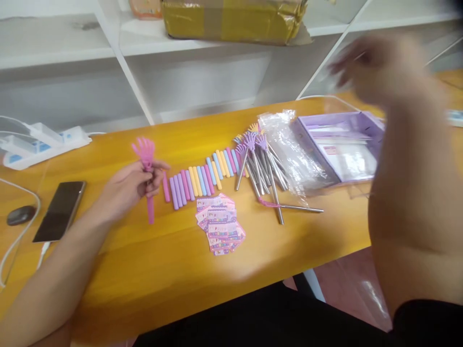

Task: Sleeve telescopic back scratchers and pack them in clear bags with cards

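My left hand (pixel 139 185) is closed around a pink hand-shaped scratcher (pixel 145 150), its fan of small fingers pointing up and its pink handle end below. Raised at the upper right, my right hand (pixel 372 70) is blurred by motion; what it holds, if anything, cannot be made out. A row of pink, purple, yellow and blue tubes (pixel 195 181) lies mid-table. Right of it is a pile of metal rods with coloured hand-shaped heads (pixel 258 161). Pink printed cards (pixel 221 226) lie overlapping in front of the row.
Clear plastic bags (pixel 294 154) lie beside a purple box (pixel 325 164) at the right. On the left are a phone (pixel 60 211), a mouse (pixel 20 215) and a power strip (pixel 47 147) with cables. A taped carton (pixel 235 20) sits on the shelf behind.
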A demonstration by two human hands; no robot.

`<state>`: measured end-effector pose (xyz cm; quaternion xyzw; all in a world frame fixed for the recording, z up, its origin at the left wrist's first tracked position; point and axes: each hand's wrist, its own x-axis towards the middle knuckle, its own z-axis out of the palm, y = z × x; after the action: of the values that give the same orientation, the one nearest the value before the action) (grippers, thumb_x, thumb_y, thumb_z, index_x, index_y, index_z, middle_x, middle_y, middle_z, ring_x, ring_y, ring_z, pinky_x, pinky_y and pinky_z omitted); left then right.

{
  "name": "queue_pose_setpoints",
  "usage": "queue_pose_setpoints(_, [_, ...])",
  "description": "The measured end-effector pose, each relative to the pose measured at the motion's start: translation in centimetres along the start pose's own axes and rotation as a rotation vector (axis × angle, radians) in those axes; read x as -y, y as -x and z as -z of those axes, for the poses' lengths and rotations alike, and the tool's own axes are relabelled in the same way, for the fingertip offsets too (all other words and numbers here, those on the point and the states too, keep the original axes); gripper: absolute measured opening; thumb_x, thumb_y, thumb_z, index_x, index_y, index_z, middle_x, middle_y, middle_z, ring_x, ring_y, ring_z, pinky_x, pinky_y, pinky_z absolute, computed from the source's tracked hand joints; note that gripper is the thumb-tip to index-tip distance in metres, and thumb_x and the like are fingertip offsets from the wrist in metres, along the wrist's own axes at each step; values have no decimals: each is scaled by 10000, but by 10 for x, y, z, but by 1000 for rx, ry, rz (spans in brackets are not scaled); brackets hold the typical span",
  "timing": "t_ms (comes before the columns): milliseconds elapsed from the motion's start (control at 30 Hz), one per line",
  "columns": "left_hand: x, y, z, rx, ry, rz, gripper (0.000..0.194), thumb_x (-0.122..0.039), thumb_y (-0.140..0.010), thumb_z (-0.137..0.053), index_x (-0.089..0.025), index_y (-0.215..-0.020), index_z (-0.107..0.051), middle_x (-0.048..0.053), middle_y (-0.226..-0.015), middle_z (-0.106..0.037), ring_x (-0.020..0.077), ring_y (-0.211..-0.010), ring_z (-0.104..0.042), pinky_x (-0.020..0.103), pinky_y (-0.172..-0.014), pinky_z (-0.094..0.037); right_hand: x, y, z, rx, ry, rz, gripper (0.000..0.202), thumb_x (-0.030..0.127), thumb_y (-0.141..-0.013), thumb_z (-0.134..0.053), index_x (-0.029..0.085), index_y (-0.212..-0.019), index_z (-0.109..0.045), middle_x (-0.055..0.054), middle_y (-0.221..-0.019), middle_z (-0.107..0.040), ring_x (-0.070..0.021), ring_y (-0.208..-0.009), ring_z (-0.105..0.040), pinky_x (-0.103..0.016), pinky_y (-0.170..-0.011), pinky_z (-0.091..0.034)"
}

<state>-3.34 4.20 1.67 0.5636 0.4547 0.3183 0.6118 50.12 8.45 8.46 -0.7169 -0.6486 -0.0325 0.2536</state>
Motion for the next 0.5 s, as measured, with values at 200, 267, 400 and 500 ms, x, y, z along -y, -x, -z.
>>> queue_pose_setpoints(200, [-5, 19, -9, 218, 68, -166, 215, -382, -1140, -546, -242, -1301, -578, -16, -844, -591, 108, -501, -522, 252, -467, -465, -11, -32, -84, 207, 170, -143, 397, 90, -981, -690, -149, -1298, -688, -451, -1463, -570, -344, -1447, -563, -473, -1036, -407])
queue_pose_setpoints(267, [-9, 35, -17, 254, -5, -194, 300, -430, -1171, -510, -291, -1434, -473, -31, -873, -579, 77, -471, -448, 223, -430, -394, 4, -22, -86, 88, 142, -81, 447, 116, -1010, -687, -145, -1371, -643, -456, -1502, -522, -343, -1467, -529, -474, -1074, -393])
queue_pose_setpoints(400, [-10, 64, -44, 224, -248, -257, 533, -320, -1142, -593, -365, -1533, -234, -40, -957, -593, 70, -546, -467, 193, -497, -421, 80, 61, -74, 185, -351, 314, 230, 307, -1078, -687, 81, -1040, -710, -105, -993, -721, -152, -885, -638, -318, -826, -474])
queue_pose_setpoints(500, [4, 80, -69, 391, -436, -334, 551, -247, -1126, -542, -318, -1552, -199, -2, -1026, -626, 103, -662, -632, 207, -598, -527, 154, 156, -78, 608, -813, 639, 435, 549, -973, -844, 166, -907, -647, -11, -863, -664, -128, -746, -582, -271, -684, -445])
